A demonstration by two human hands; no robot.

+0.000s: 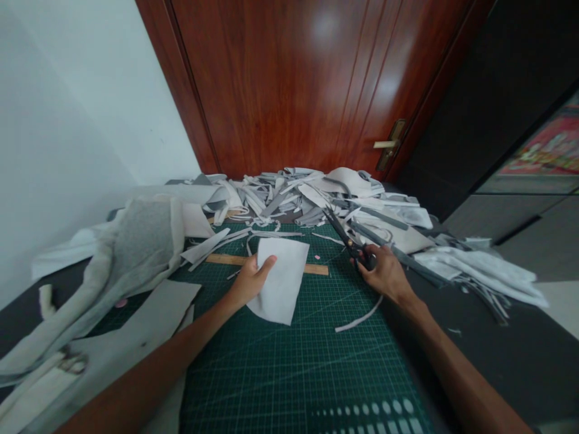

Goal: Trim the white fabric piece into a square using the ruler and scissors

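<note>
My left hand [253, 277] pinches a white piece of fabric [283, 283] by its left edge, thumb on top, above the green cutting mat [271, 374]. The piece has a straight top and a curved lower left corner. My right hand [382, 271] grips black scissors [346, 238] by the handles, with the blades pointing up and left toward the scrap pile. Whether the blades are fully closed is hard to make out. A wooden ruler [316, 269] lies on the mat, partly hidden behind the white piece. Below my right hand a thin fabric strip [359, 321] curves across the mat.
A heap of grey and white scraps [289, 193] runs along the back, before a wooden door [280, 84]. Grey fabric with thick pale edges [145, 247] and flat grey sheets [154, 310] lie at left. A white bundle [484, 271] sits at right on the dark table [506, 361].
</note>
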